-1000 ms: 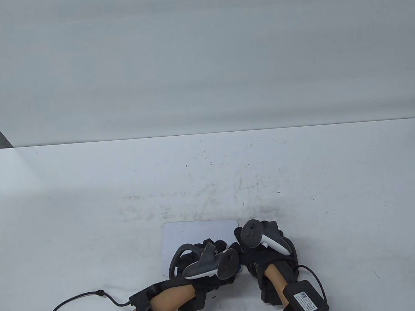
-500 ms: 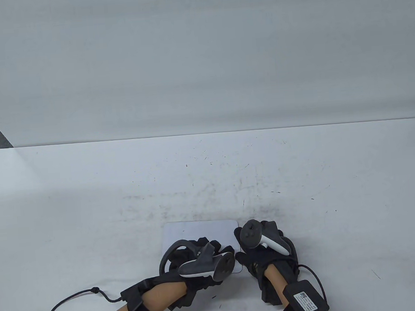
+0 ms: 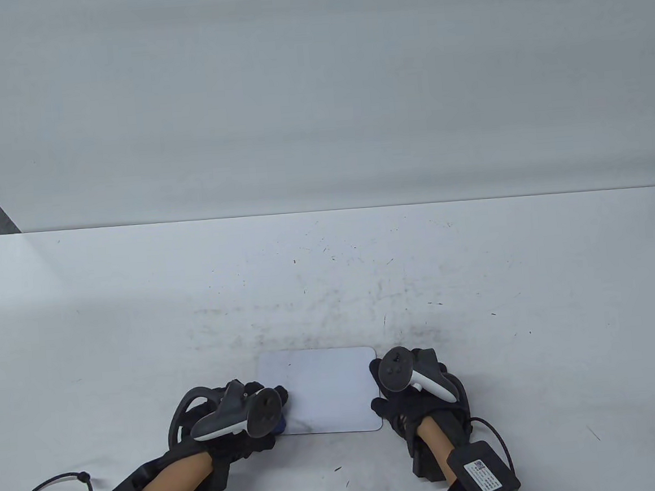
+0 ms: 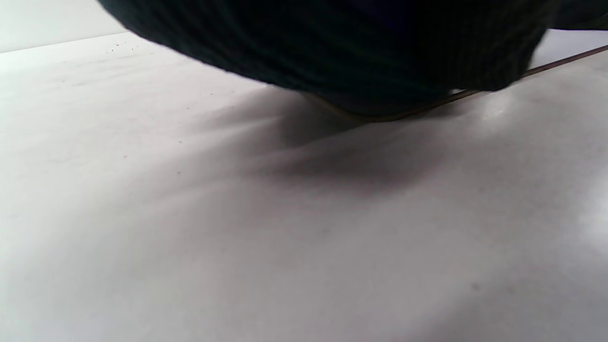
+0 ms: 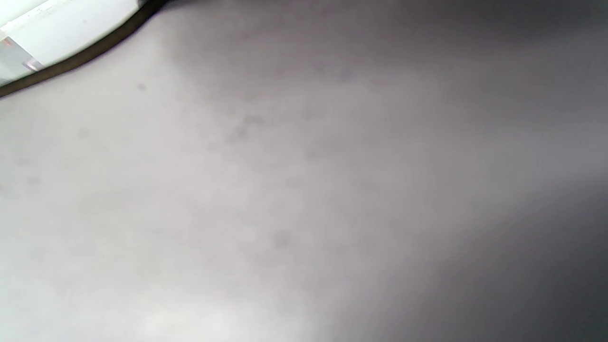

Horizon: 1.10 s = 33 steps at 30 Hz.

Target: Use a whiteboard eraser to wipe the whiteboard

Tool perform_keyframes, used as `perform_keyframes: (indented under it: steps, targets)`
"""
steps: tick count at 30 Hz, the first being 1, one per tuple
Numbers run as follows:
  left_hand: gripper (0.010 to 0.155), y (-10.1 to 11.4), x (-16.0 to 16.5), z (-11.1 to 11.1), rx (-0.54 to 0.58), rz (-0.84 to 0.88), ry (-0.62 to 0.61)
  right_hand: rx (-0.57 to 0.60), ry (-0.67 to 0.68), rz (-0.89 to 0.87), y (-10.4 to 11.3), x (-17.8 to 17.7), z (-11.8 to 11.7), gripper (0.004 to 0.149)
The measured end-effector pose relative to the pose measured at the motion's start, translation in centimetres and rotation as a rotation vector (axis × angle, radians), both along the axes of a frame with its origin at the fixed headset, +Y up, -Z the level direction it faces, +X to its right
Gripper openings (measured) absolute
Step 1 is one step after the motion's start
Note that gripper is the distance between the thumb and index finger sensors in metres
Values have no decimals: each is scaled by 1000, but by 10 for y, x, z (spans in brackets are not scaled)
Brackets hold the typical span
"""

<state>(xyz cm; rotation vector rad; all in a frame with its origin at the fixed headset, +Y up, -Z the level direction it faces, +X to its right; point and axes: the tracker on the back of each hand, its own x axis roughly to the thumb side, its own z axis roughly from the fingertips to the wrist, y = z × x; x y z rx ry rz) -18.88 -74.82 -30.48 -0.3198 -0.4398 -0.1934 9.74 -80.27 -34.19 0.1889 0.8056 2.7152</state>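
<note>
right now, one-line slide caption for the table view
Left hand presses a blue eraser at the small white rectangular whiteboard's left edge; right hand rests at its right edge.

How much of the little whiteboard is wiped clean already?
Most of the whiteboard looks clean. The left hand is at the board's near left corner, and a bit of blue, likely the eraser, peeks out from under it. The right hand rests at the board's right edge, seemingly steadying it. A faint dark smudge shows near the board's front edge, so that strip probably needs one more wipe.
</note>
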Motion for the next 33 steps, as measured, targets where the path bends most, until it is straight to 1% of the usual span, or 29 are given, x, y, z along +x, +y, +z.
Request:
perform_keyframes:
  steps: [5, 7, 8, 9, 11, 12, 13, 14, 15, 16, 18, 19, 20, 21, 23, 25, 27, 29, 31, 33]
  targets:
    - [82, 4, 0, -3, -15, -5, 25, 11, 2, 2, 0, 0, 0, 68]
    - [82, 8, 0, -7, 35, -35, 48, 12, 3, 2, 0, 0, 0, 68]
    - [86, 13, -2, -11, 77, -44, 61, 12, 4, 4, 0, 0, 0, 68]
    - [90, 17, -5, -14, 90, -35, 82, 13, 5, 5, 0, 0, 1, 68]
    - [97, 28, -14, -23, 123, 68, 165, 28, 5, 5, 1, 0, 1, 68]
    - [100, 37, -22, -28, 153, 180, 231, 65, 8, 0, 5, 1, 1, 70]
    - [99, 42, -27, -31, 166, 255, 262, 92, 10, -2, 8, 1, 2, 71]
    - [95, 50, -35, -35, 183, 373, 300, 160, 22, -21, 16, 1, 3, 71]
    - [95, 56, -44, -39, 199, 483, 335, 217, 14, -48, 27, 1, 5, 71]
    - [95, 58, -51, -41, 207, 540, 362, 262, 4, -61, 37, 2, 7, 68]
    - [94, 61, -71, -46, 251, 679, 460, 357, 5, -58, 61, 5, 10, 65]
    - [94, 59, -85, -48, 277, 756, 529, 430, -1, -30, 77, 9, 13, 66]
    - [94, 57, -93, -50, 277, 792, 563, 457, -5, -23, 82, 11, 14, 66]
    - [94, 51, -107, -52, 253, 839, 629, 548, -14, -11, 94, 16, 19, 66]
    - [94, 38, -128, -55, 196, 906, 709, 689, -18, 33, 108, 27, 29, 65]
    - [95, 21, -145, -56, 155, 949, 768, 799, -21, 105, 114, 40, 40, 66]
    - [95, 8, -158, -57, 113, 961, 821, 883, -11, 202, 113, 53, 50, 68]
    - [95, -1, -167, -58, 91, 982, 872, 908, -19, 267, 109, 61, 55, 70]
    - [95, -9, -176, -59, 88, 953, 904, 932, -17, 287, 103, 69, 58, 73]
    - [95, -13, -183, -57, 97, 865, 951, 907, -29, 306, 101, 73, 60, 74]
